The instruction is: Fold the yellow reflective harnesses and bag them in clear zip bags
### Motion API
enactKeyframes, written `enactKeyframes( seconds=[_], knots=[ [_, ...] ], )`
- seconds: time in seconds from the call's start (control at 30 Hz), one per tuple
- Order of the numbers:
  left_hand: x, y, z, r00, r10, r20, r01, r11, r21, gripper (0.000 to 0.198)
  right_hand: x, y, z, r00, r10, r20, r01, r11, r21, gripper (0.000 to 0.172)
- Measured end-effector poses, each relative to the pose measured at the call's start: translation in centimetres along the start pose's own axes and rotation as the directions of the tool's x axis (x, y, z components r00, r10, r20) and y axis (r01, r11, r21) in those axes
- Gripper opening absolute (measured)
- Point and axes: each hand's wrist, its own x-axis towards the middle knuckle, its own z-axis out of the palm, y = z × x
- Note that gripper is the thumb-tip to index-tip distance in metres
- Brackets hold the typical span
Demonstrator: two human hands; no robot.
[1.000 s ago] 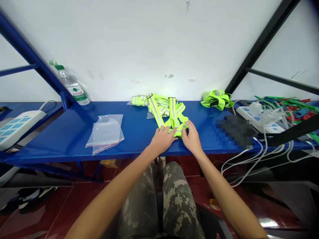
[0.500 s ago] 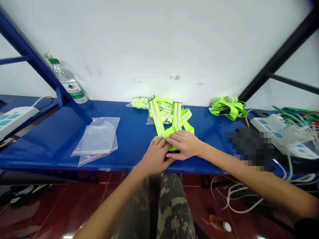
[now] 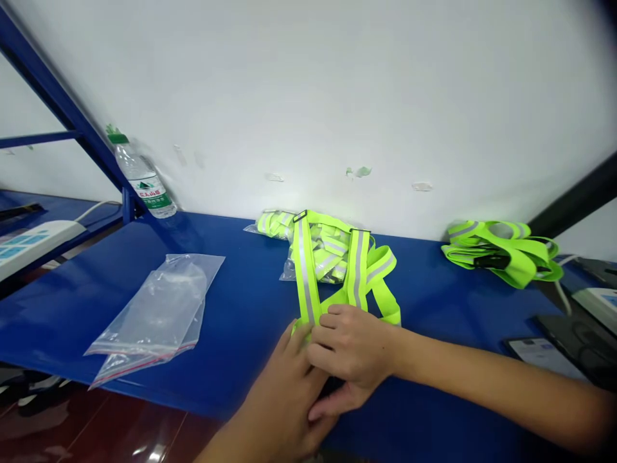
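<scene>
A neon-yellow reflective strap vest point(image 3: 337, 270) with grey stripes lies on the blue shelf point(image 3: 241, 321), its straps running back toward the wall. My right hand point(image 3: 354, 350) rests across its near end, fingers curled over the folded part and thumb tucked under. My left hand point(image 3: 289, 399) comes up from below and presses against the same near end, partly under the right hand. Both hands grip the vest's front fold. Behind the vest lies a clear bag of packed vests point(image 3: 284, 228).
Clear zip bags point(image 3: 154, 308) lie to the left. A water bottle point(image 3: 142, 177) leans by the blue post. Another folded vest point(image 3: 501, 251) sits at right, with a phone point(image 3: 542, 354) and a power strip point(image 3: 598, 299) beyond. A second power strip point(image 3: 29, 241) is far left.
The camera has moved closer and lower toward the shelf. My right hand crossed over onto the vest's near end and my left hand slid under it; both now pinch the fold.
</scene>
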Motion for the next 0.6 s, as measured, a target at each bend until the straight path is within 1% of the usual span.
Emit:
enactKeyframes(
  seconds=[0.1, 0.23, 0.3, 0.4, 0.47, 0.5, 0.53, 0.6],
  knots=[
    [0.1, 0.0, -0.1, 1.0, -0.022, -0.006, 0.022, 1.0, -0.018, 0.059, 0.1, 0.0, -0.1, 1.0, 0.005, -0.003, -0.005, 1.0, 0.003, 0.064],
    [0.1, 0.0, -0.2, 0.998, -0.051, 0.038, 0.052, 0.998, -0.037, 0.049, 0.0, -0.4, -0.8, 0.994, 0.028, 0.11, -0.022, 0.998, -0.06, 0.064],
    [0.1, 0.1, -0.2, 0.996, -0.077, 0.05, 0.077, 0.997, -0.001, 0.046, -0.4, -1.1, -1.4, 0.984, 0.097, 0.152, -0.082, 0.992, -0.101, 0.063],
    [0.0, 0.5, -0.3, 0.994, -0.101, 0.038, 0.097, 0.992, 0.085, 0.049, -1.4, -3.3, -2.6, 0.958, 0.255, 0.135, -0.231, 0.958, -0.169, 0.055],
    [-0.1, 0.9, -0.2, 0.993, -0.12, 0.016, 0.117, 0.984, 0.131, 0.051, -2.1, -5.4, -3.4, 0.923, 0.375, 0.085, -0.346, 0.905, -0.246, 0.041],
    [-0.1, 1.0, -0.2, 0.991, -0.131, 0.001, 0.129, 0.98, 0.149, 0.051, -2.4, -6.5, -3.7, 0.893, 0.446, 0.06, -0.411, 0.863, -0.295, 0.034],
    [-0.2, 1.2, -0.2, 0.99, -0.141, -0.012, 0.141, 0.976, 0.164, 0.051, -2.8, -7.6, -3.9, 0.853, 0.52, 0.04, -0.478, 0.811, -0.337, 0.029],
    [-0.3, 1.3, -0.1, 0.989, -0.148, -0.022, 0.15, 0.971, 0.185, 0.051, -3.3, -9.5, -4.1, 0.762, 0.647, 0.028, -0.595, 0.717, -0.363, 0.027]
  ],
)
